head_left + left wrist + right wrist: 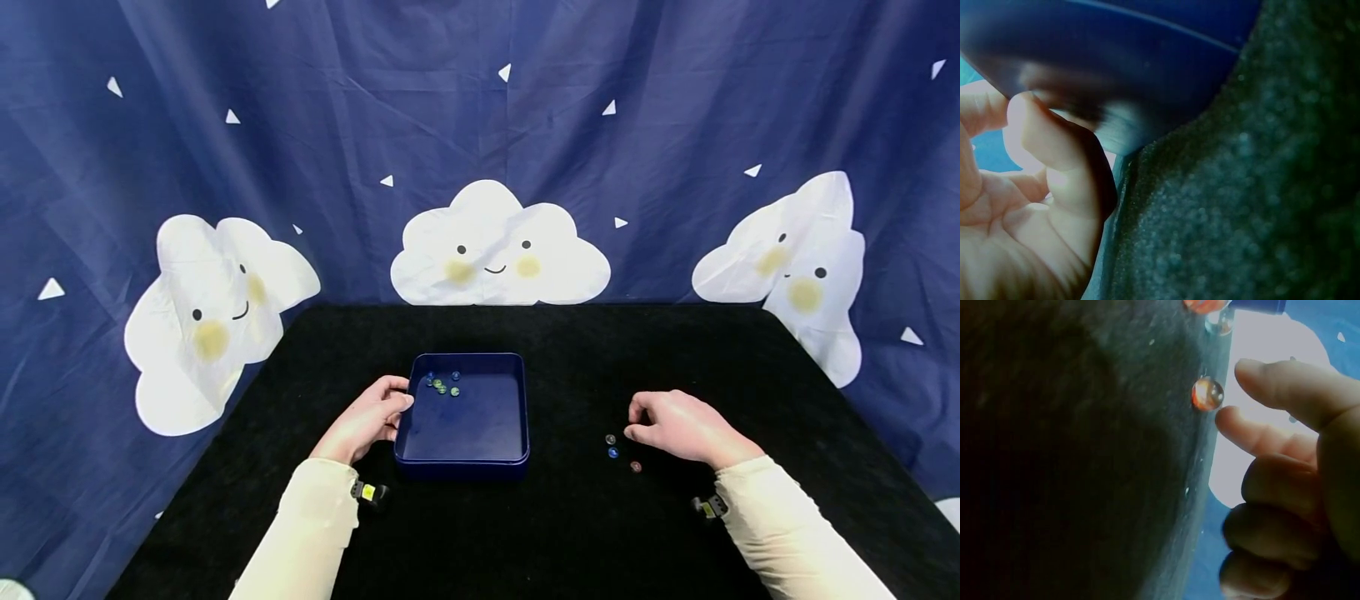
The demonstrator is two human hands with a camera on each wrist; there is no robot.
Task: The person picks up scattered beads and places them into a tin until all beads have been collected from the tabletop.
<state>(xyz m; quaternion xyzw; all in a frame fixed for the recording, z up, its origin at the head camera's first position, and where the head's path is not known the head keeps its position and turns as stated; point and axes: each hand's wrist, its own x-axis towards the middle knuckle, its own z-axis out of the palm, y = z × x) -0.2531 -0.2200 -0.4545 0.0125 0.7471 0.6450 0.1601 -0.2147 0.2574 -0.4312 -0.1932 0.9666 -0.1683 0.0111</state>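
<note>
At the left side of a dark blue square tray (465,433), my left hand (367,418) touches the outer wall with thumb and index finger. In the left wrist view the thumb (1029,125) lies against that wall. Several blue and green glass marbles (441,389) lie near the tray's far left corner. My right hand (678,427) hovers low over the table beside three loose marbles: a clear one (611,439), a blue one (613,452) and a reddish one (636,467). Its thumb and index finger stand apart, nothing between them. An orange-tinted marble (1207,394) appears near the index fingertip.
Black cloth (570,533) covers the table. A blue curtain (480,100) with printed white clouds hangs behind and at both sides. Each wrist wears a small camera (371,493).
</note>
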